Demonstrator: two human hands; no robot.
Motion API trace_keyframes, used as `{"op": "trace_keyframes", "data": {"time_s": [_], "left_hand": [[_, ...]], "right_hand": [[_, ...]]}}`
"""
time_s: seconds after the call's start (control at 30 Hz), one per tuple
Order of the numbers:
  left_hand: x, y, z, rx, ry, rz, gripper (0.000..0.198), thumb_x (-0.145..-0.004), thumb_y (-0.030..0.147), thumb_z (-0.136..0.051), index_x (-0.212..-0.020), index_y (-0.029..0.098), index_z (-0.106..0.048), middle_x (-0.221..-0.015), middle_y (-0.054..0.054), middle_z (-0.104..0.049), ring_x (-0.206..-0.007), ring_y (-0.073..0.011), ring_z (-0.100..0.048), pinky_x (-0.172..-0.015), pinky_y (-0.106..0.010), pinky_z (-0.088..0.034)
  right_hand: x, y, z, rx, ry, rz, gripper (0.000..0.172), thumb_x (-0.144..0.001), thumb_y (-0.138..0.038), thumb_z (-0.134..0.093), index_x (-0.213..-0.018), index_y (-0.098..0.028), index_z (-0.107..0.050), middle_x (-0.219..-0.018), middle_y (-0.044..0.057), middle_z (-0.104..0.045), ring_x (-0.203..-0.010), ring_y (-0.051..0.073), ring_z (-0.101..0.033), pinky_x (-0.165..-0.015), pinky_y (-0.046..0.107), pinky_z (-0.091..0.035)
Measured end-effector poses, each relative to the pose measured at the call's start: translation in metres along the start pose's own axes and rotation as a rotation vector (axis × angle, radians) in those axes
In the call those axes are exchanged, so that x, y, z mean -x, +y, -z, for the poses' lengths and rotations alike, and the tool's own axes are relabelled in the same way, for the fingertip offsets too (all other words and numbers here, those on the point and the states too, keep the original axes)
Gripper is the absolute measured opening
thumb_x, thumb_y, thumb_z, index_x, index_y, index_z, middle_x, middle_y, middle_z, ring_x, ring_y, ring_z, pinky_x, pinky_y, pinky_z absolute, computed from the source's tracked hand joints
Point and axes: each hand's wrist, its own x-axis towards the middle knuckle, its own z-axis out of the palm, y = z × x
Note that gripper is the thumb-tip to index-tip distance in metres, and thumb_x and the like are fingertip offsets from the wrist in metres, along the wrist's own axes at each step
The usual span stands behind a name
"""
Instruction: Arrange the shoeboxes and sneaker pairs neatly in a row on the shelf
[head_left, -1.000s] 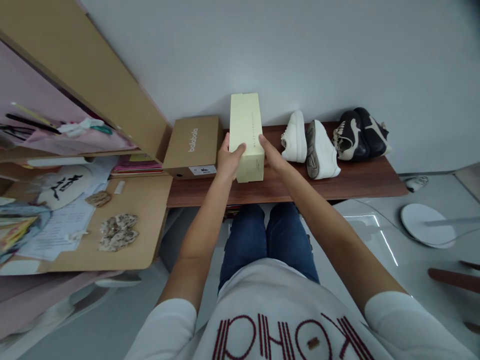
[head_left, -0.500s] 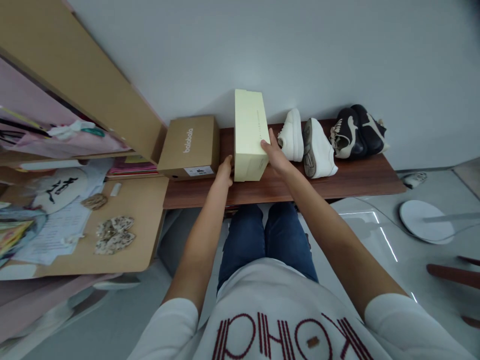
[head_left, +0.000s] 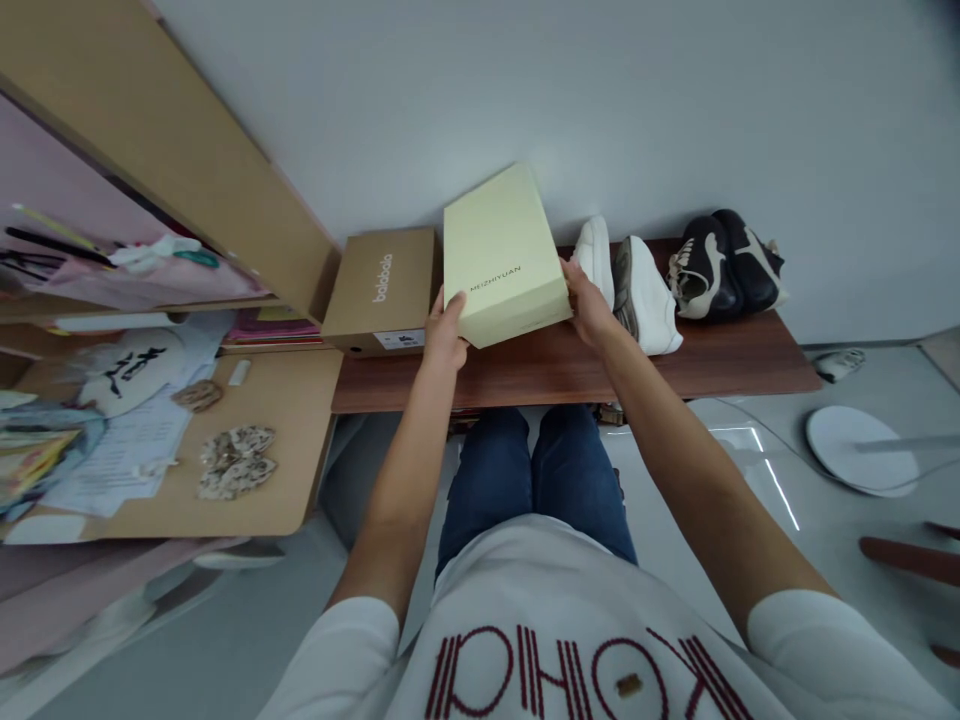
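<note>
A pale yellow box [head_left: 504, 255] printed "MEIZHIYUAN" is held between the person's two hands, over the dark wood counter [head_left: 720, 375]. It lies flat side up and skewed to the counter's front edge, its far end angled to the person's left. Whether its near corner touches the counter cannot be determined from this view.

The left hand [head_left: 446, 332] is closed on the box's left long edge, with the fingers against the edge. The right hand [head_left: 587, 305] grips the opposite edge near the near-right corner. Neither hand is released.

A brown cardboard shoebox [head_left: 379, 290] marked "balabala", with a white label on its front, sits on the counter just left of the yellow box and close to the left hand. To the right, just beside the right hand, stands a pair of white sneakers [head_left: 637, 300]. Farther right is a pair of black-and-cream sneakers [head_left: 724, 268], set against the wall [head_left: 675, 120].

The person's knees, in blue jeans [head_left: 517, 480], show below the counter. A tan shelf board [head_left: 285, 440] at the left carries papers and a patterned cloth piece [head_left: 236, 463].
</note>
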Motion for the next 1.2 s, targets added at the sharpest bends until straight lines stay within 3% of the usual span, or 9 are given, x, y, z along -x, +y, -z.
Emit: {"op": "trace_keyframes", "data": {"time_s": [0.17,0.33,0.5,0.83,1.2], "left_hand": [[-0.001,0.005,0.002,-0.079,0.057,-0.129,0.076,-0.083,0.046,-0.082,-0.153,0.036,-0.053,-0.149,-0.005,-0.064,-0.137,-0.0259,-0.061,-0.116,-0.046,-0.049],[-0.002,0.001,0.002,-0.087,0.108,-0.095,0.077,-0.084,0.031,-0.082,-0.155,0.033,-0.052,-0.148,-0.005,-0.065,-0.136,-0.0219,-0.062,-0.118,-0.040,-0.047],[-0.003,-0.005,0.005,-0.080,0.145,-0.079,0.077,-0.084,0.025,-0.082,-0.155,0.032,-0.053,-0.147,-0.005,-0.066,-0.134,-0.0212,-0.064,-0.118,-0.039,-0.046],[-0.009,-0.020,0.012,-0.126,0.158,-0.074,0.071,-0.088,0.023,-0.076,-0.155,0.028,-0.053,-0.150,-0.007,-0.064,-0.135,-0.0205,-0.064,-0.118,-0.038,-0.047],[-0.006,-0.031,0.012,-0.263,0.209,-0.163,0.069,-0.094,0.028,-0.071,-0.159,0.025,-0.047,-0.159,-0.010,-0.055,-0.141,-0.0206,-0.058,-0.123,-0.037,-0.041]], "right_hand": [[-0.005,0.021,-0.006,-0.093,-0.064,-0.092,0.071,-0.086,-0.079,-0.058,-0.131,-0.026,-0.069,-0.130,0.007,-0.075,-0.134,0.035,-0.060,-0.121,0.055,-0.043],[-0.009,0.051,-0.016,-0.226,-0.047,-0.198,0.054,-0.082,-0.066,-0.067,-0.116,-0.023,-0.071,-0.116,0.008,-0.078,-0.125,0.034,-0.064,-0.114,0.051,-0.048],[-0.010,0.061,-0.024,-0.303,-0.025,-0.213,0.046,-0.080,-0.058,-0.070,-0.108,-0.021,-0.070,-0.107,0.008,-0.078,-0.119,0.031,-0.065,-0.110,0.046,-0.049],[-0.008,0.066,-0.028,-0.218,-0.012,-0.191,0.050,-0.080,-0.061,-0.065,-0.106,-0.020,-0.070,-0.113,0.010,-0.078,-0.122,0.031,-0.065,-0.112,0.045,-0.048],[-0.005,0.065,-0.033,-0.083,-0.015,-0.155,0.070,-0.087,-0.072,-0.052,-0.131,-0.019,-0.066,-0.134,0.009,-0.073,-0.129,0.030,-0.063,-0.115,0.044,-0.048]]}}
